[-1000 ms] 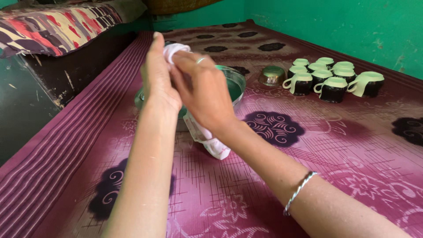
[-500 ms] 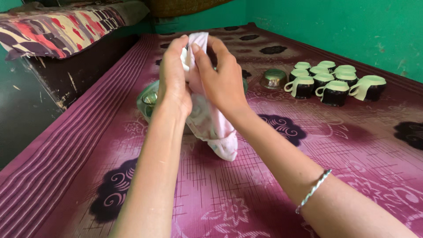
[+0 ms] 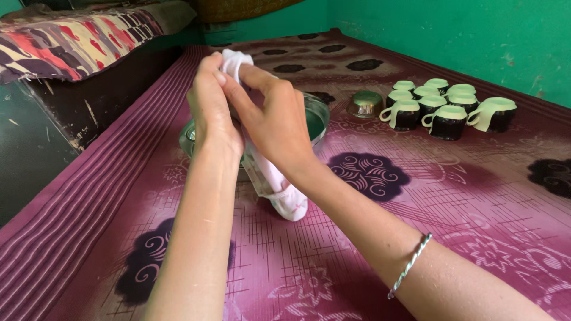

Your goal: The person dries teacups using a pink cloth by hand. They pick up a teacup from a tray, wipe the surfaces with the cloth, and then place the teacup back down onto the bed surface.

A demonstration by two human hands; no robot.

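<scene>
My left hand (image 3: 211, 110) and my right hand (image 3: 275, 122) are raised together above a steel bowl (image 3: 315, 116) with water in it. Both grip a white and pale pink cloth (image 3: 279, 190). Its top end pokes out between my fingertips, and its lower end hangs down under my right wrist toward the maroon patterned mat (image 3: 369, 238). The hands hide most of the bowl and the middle of the cloth.
Several dark cups with pale green bases (image 3: 443, 110) stand upside down at the back right, next to a small upturned steel bowl (image 3: 366, 102). A green wall (image 3: 452, 35) runs along the right. A dark bench with a patterned cushion (image 3: 77, 35) borders the left.
Both hands have dropped lower over the bowl and closed tighter on the cloth. The hanging part is now bunched narrower than half a second ago.
</scene>
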